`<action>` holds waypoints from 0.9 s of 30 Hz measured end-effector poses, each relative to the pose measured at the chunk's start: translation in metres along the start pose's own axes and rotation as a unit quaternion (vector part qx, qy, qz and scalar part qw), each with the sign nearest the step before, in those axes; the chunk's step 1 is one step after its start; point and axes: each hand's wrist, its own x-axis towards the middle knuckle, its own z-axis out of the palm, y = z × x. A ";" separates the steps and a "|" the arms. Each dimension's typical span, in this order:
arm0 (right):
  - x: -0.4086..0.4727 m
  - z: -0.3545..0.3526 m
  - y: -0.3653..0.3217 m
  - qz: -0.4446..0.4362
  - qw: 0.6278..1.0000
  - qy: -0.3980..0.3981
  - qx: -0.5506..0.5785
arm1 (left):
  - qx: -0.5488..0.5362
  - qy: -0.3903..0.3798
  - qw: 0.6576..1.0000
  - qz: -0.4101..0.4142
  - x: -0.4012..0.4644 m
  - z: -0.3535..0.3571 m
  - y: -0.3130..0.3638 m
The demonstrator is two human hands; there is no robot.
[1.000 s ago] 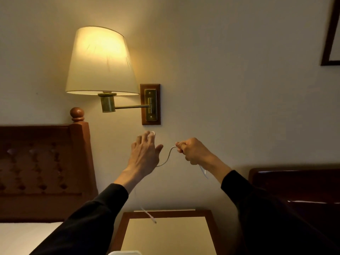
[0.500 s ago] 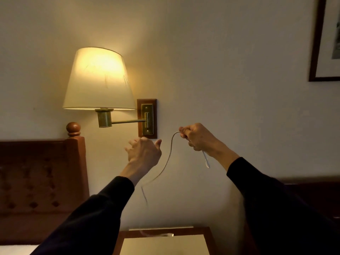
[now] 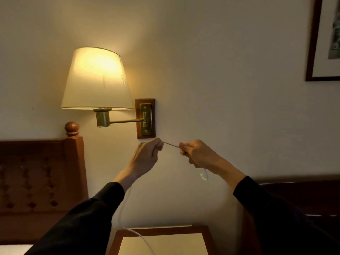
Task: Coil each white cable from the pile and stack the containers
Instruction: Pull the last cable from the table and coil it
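Both hands raised in front of the wall, just below the lit wall lamp (image 3: pixel 97 80) and its wood-and-brass mounting plate (image 3: pixel 145 118). Left hand (image 3: pixel 146 156) closed, fingers pinching the white cable (image 3: pixel 171 144). Right hand (image 3: pixel 197 153) fisted around the same cable, close beside the left. A short stretch of cable runs taut between the two hands. One end hangs loose below the right hand, curled at its tip. The rest drops from the left hand past the dark sleeve (image 3: pixel 82 223) and trails down over the nightstand (image 3: pixel 195 230). Wooden headboard (image 3: pixel 40 173) at left; framed picture (image 3: pixel 323 39) upper right.
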 end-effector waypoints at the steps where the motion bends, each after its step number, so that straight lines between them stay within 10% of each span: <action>1: -0.004 -0.002 0.003 0.008 1.000 -0.012 0.023 | 0.009 0.009 1.000 -0.012 -0.003 -0.003 -0.007; 12: -0.029 -0.020 0.033 0.104 0.949 -0.062 0.290 | 0.038 0.021 0.989 -0.144 -0.029 -0.010 -0.038; 20: -0.015 -0.028 0.024 0.029 0.818 0.000 0.574 | -0.056 -0.083 0.989 -0.105 -0.063 0.015 0.001; 27: -0.001 -0.011 0.004 -0.039 0.899 0.065 0.431 | 0.127 -0.203 0.971 -0.005 -0.035 -0.009 0.045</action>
